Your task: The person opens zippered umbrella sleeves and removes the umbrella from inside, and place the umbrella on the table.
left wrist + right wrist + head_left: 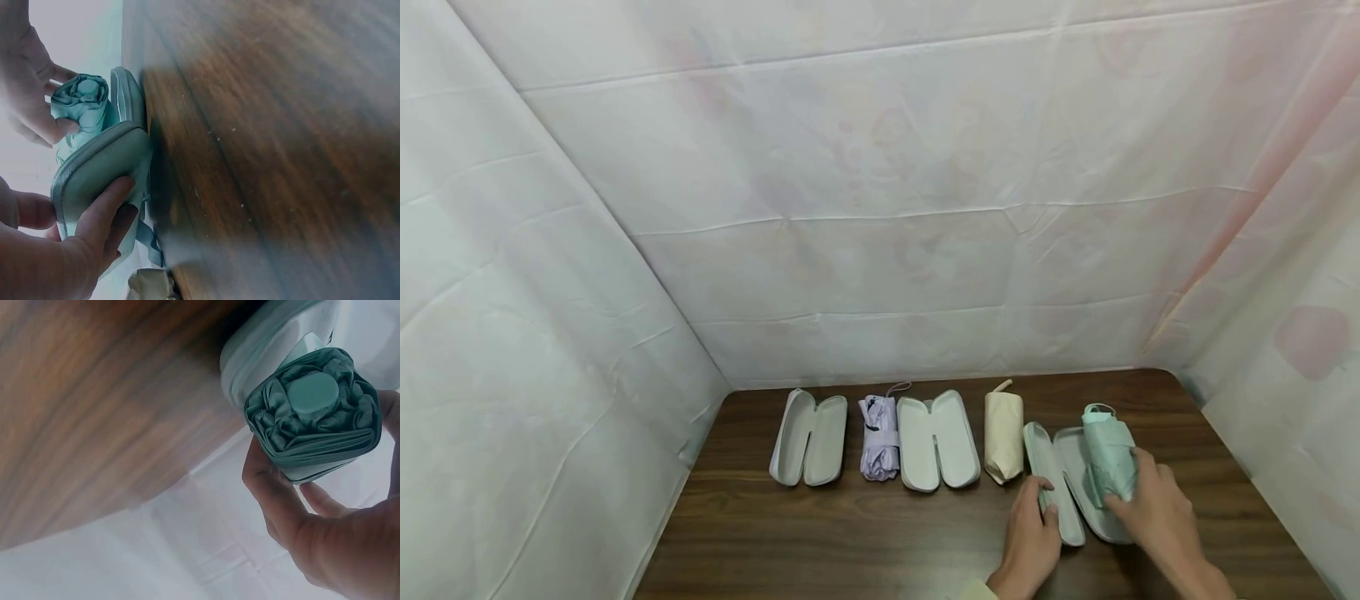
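My right hand (pixel 1161 508) grips a folded mint-green umbrella (pixel 1108 457) around its sides, over the right half of an open zippered case (pixel 1102 523). The umbrella's round end cap and gathered fabric face the camera in the right wrist view. My left hand (pixel 1032 533) holds the left half of that same case by its edge, thumb on one side and fingers on the other, as the left wrist view shows. Just left of this case lies a folded cream umbrella (pixel 1003 433) with a strap at its top.
Further left on the brown wooden table (pixel 752 542) lie a second open case (pixel 955 437), a folded lilac umbrella (pixel 878 442) with a wrist loop, and a third open case (pixel 827 442). Pale patterned cloth (pixel 880 267) hangs behind and at both sides.
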Demonstrator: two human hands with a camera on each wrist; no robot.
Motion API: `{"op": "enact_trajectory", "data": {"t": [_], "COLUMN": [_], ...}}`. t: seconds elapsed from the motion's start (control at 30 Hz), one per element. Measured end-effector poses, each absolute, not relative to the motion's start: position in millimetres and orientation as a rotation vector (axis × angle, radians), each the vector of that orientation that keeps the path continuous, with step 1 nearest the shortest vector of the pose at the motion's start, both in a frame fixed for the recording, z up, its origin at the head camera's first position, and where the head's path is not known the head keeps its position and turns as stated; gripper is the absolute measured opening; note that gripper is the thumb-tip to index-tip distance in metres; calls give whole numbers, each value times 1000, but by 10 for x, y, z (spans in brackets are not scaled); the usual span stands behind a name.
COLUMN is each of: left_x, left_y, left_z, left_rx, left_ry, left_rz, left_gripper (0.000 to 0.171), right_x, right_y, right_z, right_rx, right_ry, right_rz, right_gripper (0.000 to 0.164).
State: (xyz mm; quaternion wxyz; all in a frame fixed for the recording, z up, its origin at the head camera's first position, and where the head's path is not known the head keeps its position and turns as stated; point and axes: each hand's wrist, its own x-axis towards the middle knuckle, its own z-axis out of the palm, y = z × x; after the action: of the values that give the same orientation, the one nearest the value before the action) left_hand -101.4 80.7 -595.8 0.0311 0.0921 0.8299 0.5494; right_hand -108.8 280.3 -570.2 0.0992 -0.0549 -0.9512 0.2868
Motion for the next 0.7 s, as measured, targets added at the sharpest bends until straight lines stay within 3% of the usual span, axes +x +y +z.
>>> {"op": "enact_trajectory", "data": {"t": [0.7], "left_x": [-1150], "left_y": [902], "left_z": [-5955], "left_rx": [276], "left_ry": [2616], "left_rz": [1678], "left_gripper": [21], "right_x": [-1272], "right_y": [3171], "right_z": [-5736], "right_rx": [-82], "right_ry": [-2640], "right_rz": [558], "right_gripper": [83]}}
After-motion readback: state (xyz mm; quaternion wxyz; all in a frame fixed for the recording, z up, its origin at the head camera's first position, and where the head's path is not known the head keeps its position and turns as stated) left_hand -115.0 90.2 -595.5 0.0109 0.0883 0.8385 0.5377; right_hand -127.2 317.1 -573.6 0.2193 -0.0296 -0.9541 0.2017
